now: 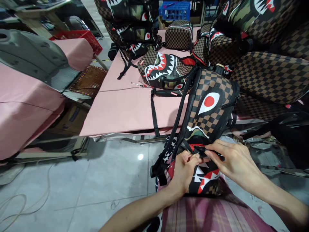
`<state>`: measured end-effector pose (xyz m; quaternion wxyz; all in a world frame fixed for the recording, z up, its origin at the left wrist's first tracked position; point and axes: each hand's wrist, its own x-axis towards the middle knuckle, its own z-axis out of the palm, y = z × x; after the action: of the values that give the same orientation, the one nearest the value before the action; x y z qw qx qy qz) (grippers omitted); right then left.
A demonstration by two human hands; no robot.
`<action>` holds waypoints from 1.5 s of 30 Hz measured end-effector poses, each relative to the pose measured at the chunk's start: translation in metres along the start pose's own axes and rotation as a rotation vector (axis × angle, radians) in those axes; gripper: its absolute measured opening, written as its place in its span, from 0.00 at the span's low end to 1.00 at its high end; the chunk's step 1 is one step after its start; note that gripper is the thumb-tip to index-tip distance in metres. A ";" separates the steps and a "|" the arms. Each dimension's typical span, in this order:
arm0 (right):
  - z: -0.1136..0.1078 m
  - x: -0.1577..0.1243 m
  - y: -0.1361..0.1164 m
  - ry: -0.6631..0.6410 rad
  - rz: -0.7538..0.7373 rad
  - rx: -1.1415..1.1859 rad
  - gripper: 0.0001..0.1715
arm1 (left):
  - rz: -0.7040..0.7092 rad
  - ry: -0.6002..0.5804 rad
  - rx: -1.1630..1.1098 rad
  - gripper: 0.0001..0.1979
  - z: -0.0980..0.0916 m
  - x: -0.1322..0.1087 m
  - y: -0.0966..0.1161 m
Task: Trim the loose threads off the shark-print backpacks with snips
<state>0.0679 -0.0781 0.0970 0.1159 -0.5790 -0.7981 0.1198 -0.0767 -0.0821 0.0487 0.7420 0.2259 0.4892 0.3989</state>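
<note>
A backpack (209,104) with brown-and-black checks, a red-and-white eye and shark teeth lies across my lap, its upper part leaning on the table edge. My left hand (184,169) pinches the fabric at the backpack's open pocket, where red lining shows. Close beside it, my right hand (233,159) is closed around a slim dark tool (220,156), mostly covered by the fingers; its kind is unclear. The tool's tip is at the pocket edge between both hands. Black shoulder straps (177,117) hang along the backpack's left side.
Another shark-face backpack (163,71) lies on the pink table (120,109), near a pen-like item (138,84). Stacked bags (135,29) stand at the back left, more checked bags (270,75) at the right. A blue crate (175,10) is behind; a grey chair (36,61) stands left.
</note>
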 end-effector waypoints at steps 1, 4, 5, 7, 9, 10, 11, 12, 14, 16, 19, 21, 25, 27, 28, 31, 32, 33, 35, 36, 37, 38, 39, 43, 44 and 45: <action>-0.001 0.000 0.000 0.000 0.008 0.027 0.14 | -0.004 0.001 -0.002 0.10 0.000 -0.001 0.001; -0.002 0.000 0.000 0.021 0.047 0.078 0.15 | -0.012 -0.002 -0.020 0.10 0.002 -0.002 0.002; -0.001 0.000 0.000 0.028 0.052 0.073 0.15 | -0.009 -0.002 -0.022 0.10 0.002 -0.002 0.003; 0.000 0.000 -0.001 0.029 0.041 0.031 0.15 | -0.001 0.007 -0.010 0.12 0.002 -0.002 0.003; 0.001 0.000 -0.001 0.025 0.014 -0.018 0.15 | 0.004 0.024 0.010 0.13 0.002 -0.001 0.002; 0.000 0.000 0.000 0.025 0.000 -0.027 0.15 | -0.001 0.033 0.016 0.14 0.001 -0.001 0.001; -0.001 0.000 0.002 0.030 -0.009 -0.024 0.16 | -0.009 0.043 0.016 0.15 0.001 -0.001 0.001; -0.003 -0.001 0.005 0.040 -0.009 -0.011 0.16 | -0.018 0.053 0.015 0.17 0.000 -0.001 0.000; -0.007 -0.005 0.011 0.057 0.007 0.018 0.16 | -0.032 0.070 0.016 0.20 -0.001 -0.001 -0.001; -0.010 -0.010 0.016 0.060 0.030 0.017 0.16 | -0.047 0.072 0.026 0.21 -0.002 -0.001 -0.002; -0.010 -0.016 0.016 0.026 0.037 -0.012 0.16 | -0.043 0.076 0.068 0.22 -0.002 0.000 -0.004; -0.008 -0.016 0.013 0.018 0.035 -0.026 0.16 | -0.028 0.084 0.102 0.20 -0.001 0.000 -0.005; -0.004 -0.014 0.007 0.012 0.011 -0.052 0.16 | -0.005 0.067 0.097 0.17 -0.001 0.001 -0.007; -0.001 -0.012 0.005 0.012 0.005 -0.065 0.17 | -0.001 0.070 0.085 0.17 -0.002 0.001 -0.008; 0.002 -0.012 0.004 0.021 0.008 -0.064 0.17 | -0.001 0.073 0.082 0.18 -0.002 0.001 -0.008; 0.007 -0.011 0.004 0.077 0.042 -0.016 0.18 | 0.005 0.062 0.064 0.19 -0.003 0.001 -0.008; 0.007 -0.012 0.004 0.093 0.060 0.022 0.18 | -0.003 0.053 0.058 0.19 -0.003 0.001 -0.008; 0.006 -0.012 0.005 0.105 0.078 0.060 0.17 | -0.014 0.049 0.056 0.19 -0.003 0.001 -0.007; 0.001 -0.013 0.008 0.084 0.094 0.115 0.16 | -0.044 0.051 0.065 0.19 -0.003 0.001 -0.006; -0.002 -0.014 0.009 0.058 0.086 0.116 0.16 | -0.050 0.058 0.077 0.19 -0.003 0.000 -0.005; -0.005 -0.015 0.010 0.036 0.071 0.097 0.17 | -0.044 0.066 0.089 0.18 -0.002 0.000 -0.005; -0.007 -0.016 0.011 0.014 0.054 0.065 0.17 | -0.030 0.071 0.101 0.18 -0.002 0.000 -0.005; -0.009 -0.016 0.011 -0.001 0.039 0.034 0.17 | -0.013 0.076 0.110 0.18 -0.002 0.000 -0.004; -0.005 -0.012 0.007 -0.003 0.017 -0.034 0.17 | 0.011 0.075 0.066 0.19 0.000 0.000 -0.005; -0.003 -0.011 0.006 -0.003 0.006 -0.037 0.17 | 0.010 0.072 0.043 0.19 0.001 0.001 -0.005; -0.001 -0.009 0.004 -0.001 -0.001 -0.035 0.17 | 0.011 0.071 0.021 0.20 0.001 0.001 -0.004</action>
<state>0.0749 -0.0854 0.0961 0.1052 -0.5804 -0.8005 0.1060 -0.0737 -0.0840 0.0455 0.7194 0.2221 0.5184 0.4055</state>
